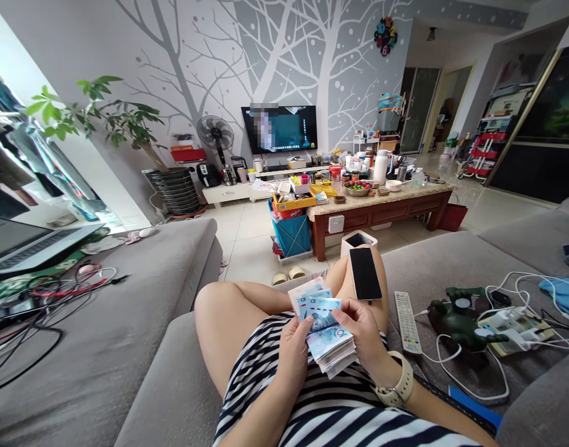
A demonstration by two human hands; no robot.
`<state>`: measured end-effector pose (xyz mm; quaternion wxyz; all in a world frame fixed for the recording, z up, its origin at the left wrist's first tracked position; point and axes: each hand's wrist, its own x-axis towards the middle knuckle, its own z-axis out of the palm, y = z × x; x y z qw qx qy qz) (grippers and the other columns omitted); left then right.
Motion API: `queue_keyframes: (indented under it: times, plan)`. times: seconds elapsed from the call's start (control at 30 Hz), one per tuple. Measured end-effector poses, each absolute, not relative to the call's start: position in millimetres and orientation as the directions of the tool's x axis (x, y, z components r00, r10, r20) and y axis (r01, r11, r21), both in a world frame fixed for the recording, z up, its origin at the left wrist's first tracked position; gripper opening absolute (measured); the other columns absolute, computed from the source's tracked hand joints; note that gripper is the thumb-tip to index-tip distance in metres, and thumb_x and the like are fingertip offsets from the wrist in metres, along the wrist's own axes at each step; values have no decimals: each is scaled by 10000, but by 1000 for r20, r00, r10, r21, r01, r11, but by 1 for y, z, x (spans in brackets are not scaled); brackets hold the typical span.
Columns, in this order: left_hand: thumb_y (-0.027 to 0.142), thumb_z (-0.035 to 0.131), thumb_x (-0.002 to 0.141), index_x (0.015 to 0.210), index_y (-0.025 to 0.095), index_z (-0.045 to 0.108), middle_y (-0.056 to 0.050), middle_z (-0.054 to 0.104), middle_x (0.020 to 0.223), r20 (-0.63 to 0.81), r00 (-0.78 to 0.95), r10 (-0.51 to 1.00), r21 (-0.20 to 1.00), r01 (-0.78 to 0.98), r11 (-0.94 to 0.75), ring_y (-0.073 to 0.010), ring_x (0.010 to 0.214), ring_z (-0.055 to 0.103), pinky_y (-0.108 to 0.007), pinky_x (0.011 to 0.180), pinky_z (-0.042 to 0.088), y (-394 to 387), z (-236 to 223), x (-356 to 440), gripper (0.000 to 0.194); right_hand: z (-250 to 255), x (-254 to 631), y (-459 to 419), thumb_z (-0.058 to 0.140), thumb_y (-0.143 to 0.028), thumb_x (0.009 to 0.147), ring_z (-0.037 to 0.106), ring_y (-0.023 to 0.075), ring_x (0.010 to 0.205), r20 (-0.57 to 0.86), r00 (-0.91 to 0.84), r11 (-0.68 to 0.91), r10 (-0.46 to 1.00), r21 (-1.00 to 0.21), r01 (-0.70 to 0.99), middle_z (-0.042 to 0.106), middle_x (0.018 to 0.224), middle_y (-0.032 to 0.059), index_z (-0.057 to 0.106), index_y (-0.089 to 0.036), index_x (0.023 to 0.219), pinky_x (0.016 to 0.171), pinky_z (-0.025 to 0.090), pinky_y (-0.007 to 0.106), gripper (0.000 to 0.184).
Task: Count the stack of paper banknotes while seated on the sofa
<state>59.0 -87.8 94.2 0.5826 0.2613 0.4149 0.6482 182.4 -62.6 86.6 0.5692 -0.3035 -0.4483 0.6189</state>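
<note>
Above my lap I hold a stack of banknotes [330, 340] between both hands. The upper notes are blue, with the number 10 showing, and a pinkish note [299, 290] juts out at the far left. My left hand [294, 344] grips the left side, its thumb pressed on the top notes. My right hand [363, 332] pinches the upper right edge of a blue note that is fanned up from the thicker pile. Which fingers support the stack from beneath is hidden. A smartphone [365, 274] with a dark screen rests on my right leg, beyond the right hand.
On the sofa at right lie a remote control [407, 323], a dark green figure [461, 320] and a power strip [517, 332] with white cables. A laptop [33, 245] and tangled cables [46, 310] are at left. Ahead stands a crowded coffee table [382, 208] beside a bin [358, 239].
</note>
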Motion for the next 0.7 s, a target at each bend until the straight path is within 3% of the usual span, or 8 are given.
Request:
queue_keyframes:
  times: [0.17,0.3,0.7]
  plan:
    - [379,612,693,656,162,678,-73,698,640,-129,-287,949,923,-386,8,-248,665,649,-335,643,502,-84,88,55,231,87,183,-62,696,-369,742,435,104,528,151,-151,82,977,-917,-390,524,593,-36,572,-165,663,516,358,225,251]
    - [415,571,700,664,151,690,-93,714,684,-117,-370,922,944,-330,-12,-275,722,648,-347,670,499,-79,80,53,292,85,183,-62,701,-357,741,415,93,509,154,-156,81,976,-914,-398,507,568,-45,553,-166,645,493,336,214,259]
    - [412,547,705,654,158,712,-93,727,718,-74,-366,928,968,-250,-22,-295,729,653,-354,648,500,-80,82,52,307,84,182,-63,702,-333,754,523,115,575,155,-191,54,969,-891,-450,623,654,-13,627,-166,732,544,407,217,184]
